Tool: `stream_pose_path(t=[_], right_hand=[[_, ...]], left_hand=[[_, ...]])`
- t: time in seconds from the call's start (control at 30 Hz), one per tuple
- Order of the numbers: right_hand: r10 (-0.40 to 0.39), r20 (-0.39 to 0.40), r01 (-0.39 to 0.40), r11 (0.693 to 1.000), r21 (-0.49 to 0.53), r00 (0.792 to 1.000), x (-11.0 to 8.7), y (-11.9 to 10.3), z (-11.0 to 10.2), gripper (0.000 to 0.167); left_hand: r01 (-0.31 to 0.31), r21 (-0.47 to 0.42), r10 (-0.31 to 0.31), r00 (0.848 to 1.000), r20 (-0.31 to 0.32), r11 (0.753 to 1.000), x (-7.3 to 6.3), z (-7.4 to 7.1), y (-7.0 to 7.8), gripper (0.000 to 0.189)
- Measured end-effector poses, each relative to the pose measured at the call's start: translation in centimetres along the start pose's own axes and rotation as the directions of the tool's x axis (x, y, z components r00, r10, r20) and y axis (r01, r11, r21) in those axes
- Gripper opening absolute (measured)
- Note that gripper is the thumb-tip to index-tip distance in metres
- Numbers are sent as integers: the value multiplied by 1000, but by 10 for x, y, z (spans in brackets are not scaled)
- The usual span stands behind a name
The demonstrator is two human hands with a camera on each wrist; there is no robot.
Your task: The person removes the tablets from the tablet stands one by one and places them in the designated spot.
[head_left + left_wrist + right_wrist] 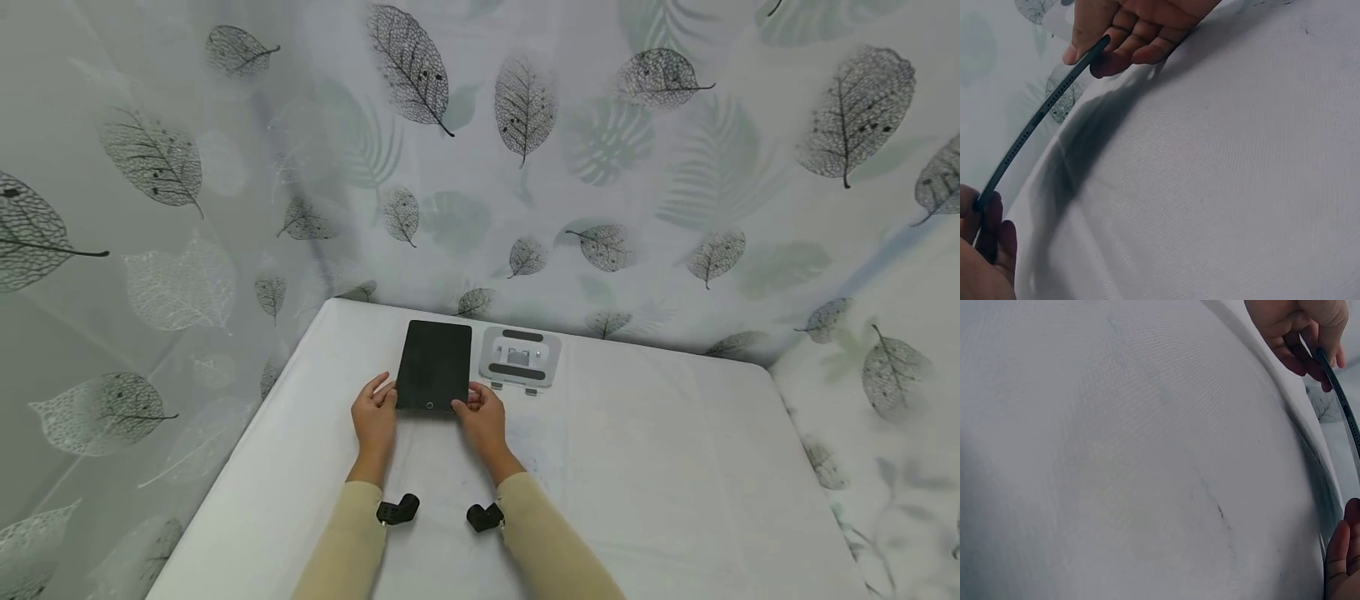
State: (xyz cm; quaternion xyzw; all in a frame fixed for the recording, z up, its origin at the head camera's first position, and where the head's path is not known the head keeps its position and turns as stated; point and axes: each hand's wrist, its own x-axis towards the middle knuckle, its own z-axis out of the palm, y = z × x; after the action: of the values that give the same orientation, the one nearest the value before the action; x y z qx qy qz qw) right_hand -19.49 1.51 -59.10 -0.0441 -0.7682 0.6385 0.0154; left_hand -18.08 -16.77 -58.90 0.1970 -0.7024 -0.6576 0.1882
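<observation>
A black tablet [435, 362] with a small round button at its lower edge is held between both hands, dark screen facing the head camera. My left hand [373, 423] grips its lower left corner, and my right hand [483, 423] pinches the lower right corner, thumb in front and fingers behind. The left wrist view shows the slim tablet edge [1038, 115] raised off the white cloth, with a shadow below it. Just right of the tablet lies a grey folded stand [557, 350] with two dark pads.
A white cloth covers the table [660, 483], whose far edge meets a leaf-printed curtain [562, 208]. The same curtain hangs along the left and right sides. Black wrist cameras [398, 509] sit on the sleeved forearms.
</observation>
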Motion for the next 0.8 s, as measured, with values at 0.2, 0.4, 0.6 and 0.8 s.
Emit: stream_pose_path(t=[0.2,0.4,0.6,0.8], right_hand=[[-2,2,2,1000,-12,1000,1,2,3,45],[-13,4,13,1000,-24,1000,1,4,3,45],[0,15,0,999,-43,1000,2,3,3,46],[-8,33,11,996,-93,999,5,6,2,49]], left_hand=[[-12,30,11,999,30,999,6,-3,2,40],[-4,54,2,999,42,999,10,-3,1,40],[-11,84,7,999,50,996,11,-3,-1,38],[-54,197,37,995,90,979,13,-6,-6,39]])
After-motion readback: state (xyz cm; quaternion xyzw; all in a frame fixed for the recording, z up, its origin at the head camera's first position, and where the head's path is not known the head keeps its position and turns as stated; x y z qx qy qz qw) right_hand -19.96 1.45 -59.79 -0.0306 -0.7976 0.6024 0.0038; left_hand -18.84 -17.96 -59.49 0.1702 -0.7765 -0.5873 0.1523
